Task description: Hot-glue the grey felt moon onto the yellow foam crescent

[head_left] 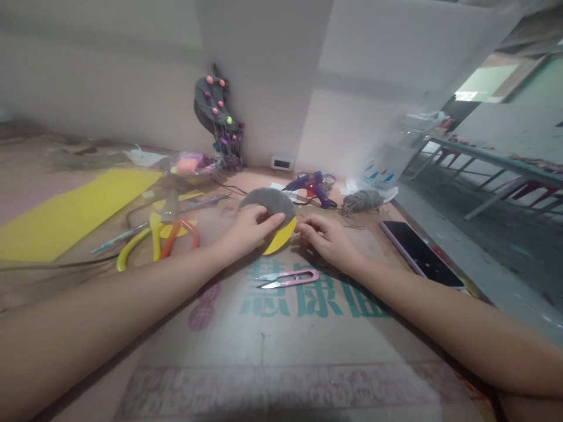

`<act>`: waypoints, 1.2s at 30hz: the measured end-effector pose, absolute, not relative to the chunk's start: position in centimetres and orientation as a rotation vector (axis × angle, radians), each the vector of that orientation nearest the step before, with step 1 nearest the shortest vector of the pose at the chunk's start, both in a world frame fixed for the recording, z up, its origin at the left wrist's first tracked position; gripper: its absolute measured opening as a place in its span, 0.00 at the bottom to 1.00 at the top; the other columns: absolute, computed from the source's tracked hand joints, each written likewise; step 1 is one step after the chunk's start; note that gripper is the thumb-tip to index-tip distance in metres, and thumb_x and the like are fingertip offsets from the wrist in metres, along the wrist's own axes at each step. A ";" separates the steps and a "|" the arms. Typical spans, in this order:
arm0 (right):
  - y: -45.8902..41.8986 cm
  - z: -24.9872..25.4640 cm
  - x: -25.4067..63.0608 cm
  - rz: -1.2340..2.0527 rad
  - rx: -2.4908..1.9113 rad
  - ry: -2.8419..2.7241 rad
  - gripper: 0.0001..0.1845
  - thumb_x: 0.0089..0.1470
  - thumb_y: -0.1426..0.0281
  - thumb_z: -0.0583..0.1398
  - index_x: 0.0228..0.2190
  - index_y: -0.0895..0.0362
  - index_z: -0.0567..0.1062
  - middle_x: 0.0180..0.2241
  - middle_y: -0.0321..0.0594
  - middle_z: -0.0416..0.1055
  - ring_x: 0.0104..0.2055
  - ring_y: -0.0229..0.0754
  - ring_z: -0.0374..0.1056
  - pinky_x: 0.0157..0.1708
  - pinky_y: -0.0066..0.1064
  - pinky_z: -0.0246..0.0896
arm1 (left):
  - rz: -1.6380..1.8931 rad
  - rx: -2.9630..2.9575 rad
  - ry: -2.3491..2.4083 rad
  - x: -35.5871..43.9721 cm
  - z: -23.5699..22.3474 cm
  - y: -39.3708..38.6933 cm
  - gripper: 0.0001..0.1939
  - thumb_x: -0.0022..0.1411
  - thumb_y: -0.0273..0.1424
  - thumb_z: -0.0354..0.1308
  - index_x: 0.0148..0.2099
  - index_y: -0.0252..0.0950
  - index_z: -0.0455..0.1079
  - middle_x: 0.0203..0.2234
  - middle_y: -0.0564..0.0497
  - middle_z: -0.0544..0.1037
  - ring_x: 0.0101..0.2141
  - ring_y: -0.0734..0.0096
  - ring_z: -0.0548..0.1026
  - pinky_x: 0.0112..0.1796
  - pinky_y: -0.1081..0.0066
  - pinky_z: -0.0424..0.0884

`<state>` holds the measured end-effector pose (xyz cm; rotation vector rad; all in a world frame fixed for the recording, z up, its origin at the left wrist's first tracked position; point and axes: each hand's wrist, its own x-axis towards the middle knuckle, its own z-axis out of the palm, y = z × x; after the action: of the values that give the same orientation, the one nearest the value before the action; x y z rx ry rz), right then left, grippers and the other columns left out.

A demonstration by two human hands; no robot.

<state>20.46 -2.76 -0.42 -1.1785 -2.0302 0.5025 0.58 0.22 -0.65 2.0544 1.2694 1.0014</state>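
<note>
A crescent-shaped yellow card is partly covered with wound grey yarn. My left hand grips it, thumb on top across the edge of the wound part. Close to the card's right edge, my right hand is closed with thumb and forefinger pinched; what it holds, possibly the yarn's end, is too small to make out. Just below the card lie pink thread snips, blades pointing left. A ball of grey yarn rests beyond my right hand.
Orange-and-yellow-handled pliers and a yellow sheet lie left. A blue glue gun with a lit red light stands behind the card. A phone sits at the right edge. A grey crescent with pompoms leans against the wall.
</note>
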 end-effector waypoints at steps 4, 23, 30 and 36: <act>-2.6 -0.5 20.4 0.490 -1.154 -2.049 0.10 0.58 0.65 0.57 0.36 0.56 0.76 0.26 0.35 0.74 0.25 0.36 0.66 0.28 0.26 0.58 | 0.999 2.072 1.266 0.5 -0.8 0.3 0.23 0.59 0.49 0.51 0.22 0.36 0.62 0.21 0.53 0.68 0.26 0.70 0.67 0.28 0.70 0.61; -2.9 0.0 20.2 0.448 -1.184 -2.085 0.14 0.58 0.67 0.55 0.23 0.57 0.72 0.21 0.32 0.69 0.23 0.34 0.62 0.26 0.25 0.54 | 0.829 1.999 1.212 0.6 -0.8 -0.2 0.24 0.56 0.50 0.53 0.22 0.36 0.63 0.17 0.55 0.64 0.22 0.73 0.63 0.23 0.72 0.55; -2.7 -0.3 20.4 0.424 -1.160 -2.097 0.14 0.59 0.67 0.55 0.24 0.58 0.72 0.20 0.32 0.68 0.23 0.34 0.61 0.26 0.24 0.54 | 0.952 2.075 1.183 0.7 -0.6 -0.1 0.23 0.60 0.46 0.51 0.20 0.36 0.59 0.17 0.56 0.61 0.23 0.73 0.62 0.26 0.71 0.55; -2.6 -0.5 20.5 0.389 -1.124 -2.137 0.13 0.59 0.67 0.56 0.24 0.57 0.73 0.21 0.33 0.69 0.24 0.34 0.62 0.26 0.24 0.53 | 0.929 2.057 1.208 0.6 -0.8 0.0 0.23 0.59 0.45 0.52 0.19 0.36 0.59 0.15 0.56 0.61 0.21 0.74 0.61 0.24 0.71 0.54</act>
<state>20.46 -2.58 -0.54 -1.1243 -2.1365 0.3885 0.62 -0.01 -0.82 2.0572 1.2079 0.9293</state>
